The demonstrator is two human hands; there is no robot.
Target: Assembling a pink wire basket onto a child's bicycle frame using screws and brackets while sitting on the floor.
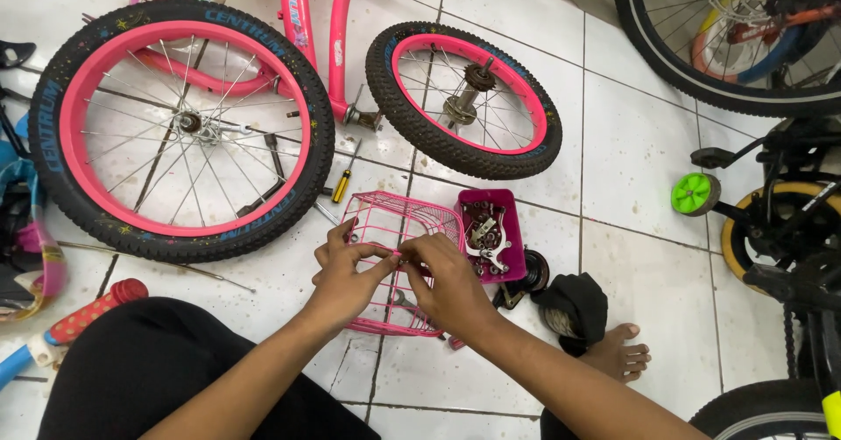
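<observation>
A pink wire bicycle basket (394,221) lies on the white tiled floor in front of me. My left hand (346,273) pinches the basket's near rim with thumb and fingers. My right hand (447,282) meets it at the same spot on the rim, fingertips closed on the wire or a small part there; which one I cannot tell. A pink parts tray (512,230) with metal brake pieces sits just right of the basket.
A large pink-rimmed wheel (180,124) lies at the left, a smaller one (464,98) and the pink frame (337,37) beyond the basket. A yellow-handled screwdriver (343,181), a black cloth (574,304), my bare foot (622,352) and other bicycles (780,230) at the right.
</observation>
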